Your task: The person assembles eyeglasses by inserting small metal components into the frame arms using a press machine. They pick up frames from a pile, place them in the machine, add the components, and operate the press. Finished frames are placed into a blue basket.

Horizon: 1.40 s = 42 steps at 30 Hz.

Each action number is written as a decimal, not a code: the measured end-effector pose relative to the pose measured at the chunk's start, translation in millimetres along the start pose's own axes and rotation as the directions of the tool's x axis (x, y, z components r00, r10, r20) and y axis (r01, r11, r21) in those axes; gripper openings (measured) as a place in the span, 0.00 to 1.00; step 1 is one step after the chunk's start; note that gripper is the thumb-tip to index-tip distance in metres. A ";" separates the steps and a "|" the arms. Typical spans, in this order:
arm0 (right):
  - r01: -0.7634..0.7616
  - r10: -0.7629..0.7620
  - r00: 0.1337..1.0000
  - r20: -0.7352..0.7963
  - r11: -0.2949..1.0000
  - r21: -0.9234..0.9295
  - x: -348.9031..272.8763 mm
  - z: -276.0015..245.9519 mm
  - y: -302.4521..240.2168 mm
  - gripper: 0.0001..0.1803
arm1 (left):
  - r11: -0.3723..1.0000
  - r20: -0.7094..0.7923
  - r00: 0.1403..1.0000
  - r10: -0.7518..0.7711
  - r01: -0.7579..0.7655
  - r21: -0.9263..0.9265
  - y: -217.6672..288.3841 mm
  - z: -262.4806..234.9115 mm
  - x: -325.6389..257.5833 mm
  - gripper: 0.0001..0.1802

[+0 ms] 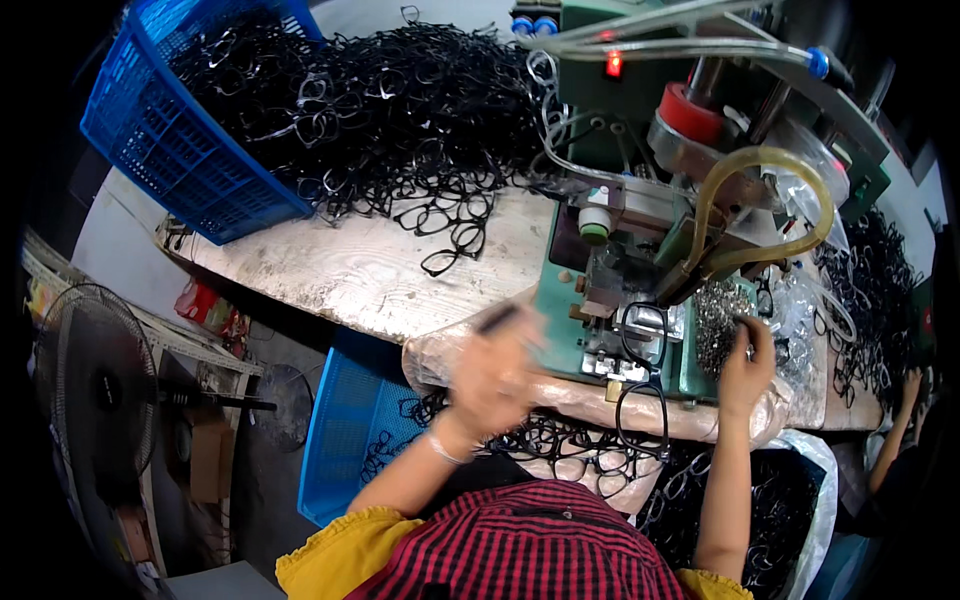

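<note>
A black eyeglass frame [642,418] sits at the front of the green press machine [560,300], one rim up against the metal fixture [612,365] and the other hanging over the padded edge. My left hand [495,375] is left of the fixture, smeared by motion. A dark shape shows at its fingertips, too blurred to name. At the right of the machine, my right hand [748,372] has its fingers bent and closed at the edge of a heap of small metal parts [715,325]. Whatever lies between those fingertips is hidden.
A large heap of black frames [400,100] spills from a blue basket [185,165] across the table [350,270]. More frames lie below the edge, beside a blue crate [335,430]. A fan [100,370] stands left. Another person's hand [910,390] is far right.
</note>
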State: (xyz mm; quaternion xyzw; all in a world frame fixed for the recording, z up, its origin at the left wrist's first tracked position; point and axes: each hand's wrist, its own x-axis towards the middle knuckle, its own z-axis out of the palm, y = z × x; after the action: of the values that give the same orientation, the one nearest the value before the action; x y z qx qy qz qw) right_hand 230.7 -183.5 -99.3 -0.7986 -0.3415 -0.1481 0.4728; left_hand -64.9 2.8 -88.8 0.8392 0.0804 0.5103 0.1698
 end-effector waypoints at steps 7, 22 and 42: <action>-0.325 0.437 0.892 -0.113 0.795 0.512 -12.0 14.1 4.2 0.11 | 0.758 0.295 0.818 -0.494 0.239 0.607 -154.2 -38.3 1.8 0.19; -0.039 0.039 0.994 -0.101 0.999 -0.003 -36.7 -24.0 -5.0 0.07 | 0.788 0.010 0.905 -0.424 0.364 0.496 -229.4 -12.0 25.5 0.07; -0.247 0.199 0.968 0.156 0.605 0.757 3.0 33.1 -121.8 0.26 | 0.855 -0.308 0.845 -0.437 0.284 -0.434 -50.7 -16.4 63.8 0.15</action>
State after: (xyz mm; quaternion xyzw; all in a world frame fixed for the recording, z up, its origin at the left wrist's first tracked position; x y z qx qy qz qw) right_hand 146.5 -115.0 -34.7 -0.5600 -0.2829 0.0942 0.7730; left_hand -47.6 72.9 -47.5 0.6397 0.1739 0.6328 0.4001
